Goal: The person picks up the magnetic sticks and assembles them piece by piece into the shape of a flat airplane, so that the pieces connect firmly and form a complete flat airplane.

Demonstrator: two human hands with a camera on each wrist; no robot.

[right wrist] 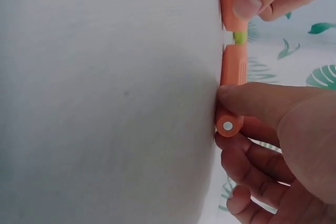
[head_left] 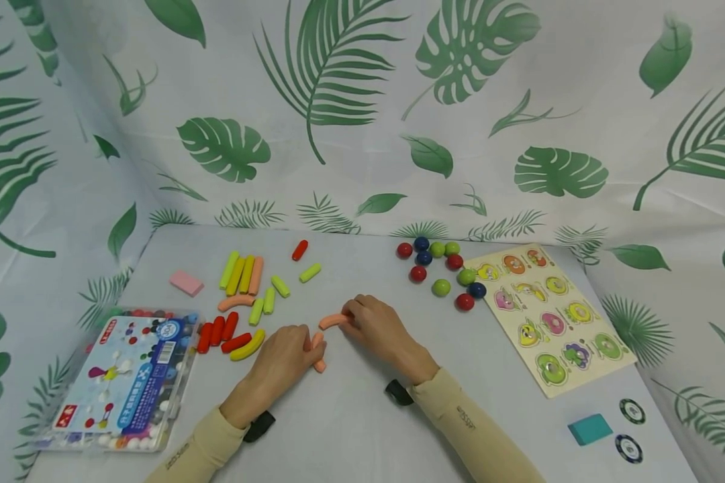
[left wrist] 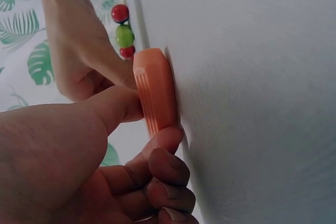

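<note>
While both hands (head_left: 282,353) (head_left: 377,329) pinch orange pieces (head_left: 319,365) (head_left: 333,320), the box (head_left: 111,376) bears blurry Chinese lettering.

Left stick (head_left: 319,366): orange, ribbed, faceted end, runs roughly fore-aft, pinched in left hand (head_left: 284,352), middle partly hidden by it. Right stick (head_left: 333,320): same orange, ribbed, curved, lies crosswise, pinched by right hand (head_left: 374,325), white round spot on one end. Near ends just apart.
</note>
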